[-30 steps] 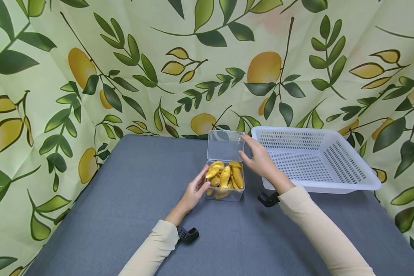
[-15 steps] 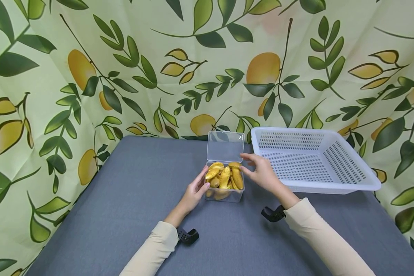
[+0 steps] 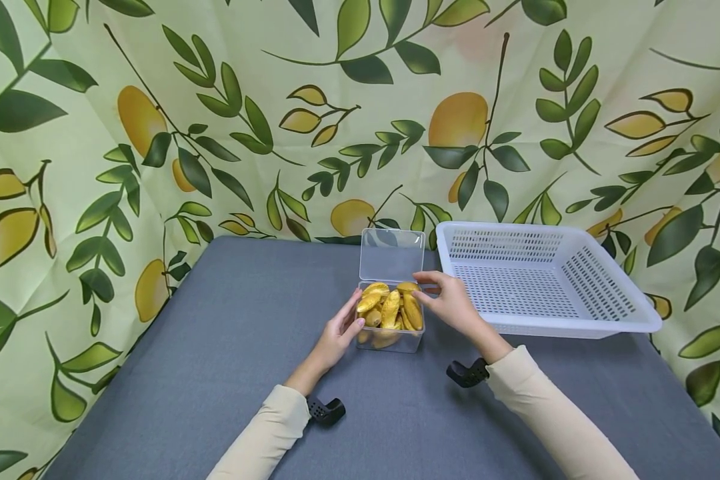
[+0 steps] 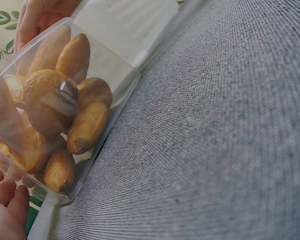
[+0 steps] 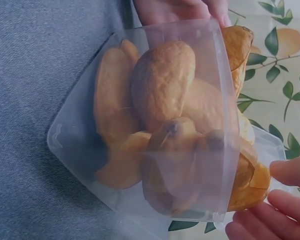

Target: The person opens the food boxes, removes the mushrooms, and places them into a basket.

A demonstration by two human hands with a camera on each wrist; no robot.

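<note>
A small clear plastic box (image 3: 403, 343) stands on the table with its clear lid (image 3: 392, 255) raised at the back. Plump yellow-brown pieces (image 3: 390, 308) fill it past the rim; one at the right has a cap-like top. My left hand (image 3: 336, 335) rests against the box's left side, fingers extended and thumb near the front corner. From the right, my right hand (image 3: 451, 301) reaches over the rim, thumb and fingertips spread around the end of a top piece (image 5: 252, 192), with the thumb right at its edge. In the left wrist view, several pieces (image 4: 51, 102) show through the wall.
A large white perforated plastic basket (image 3: 576, 325) stands on the grey cloth-covered table (image 3: 264, 293) to the right of the box, close behind my right forearm. A fabric backdrop (image 3: 348, 87) printed with leaves and fruit hangs along the back and sides.
My right hand has come down from the raised lid's right edge to the pieces at the box's right side, shifting slightly left at the end. The left hand and box stay put.
</note>
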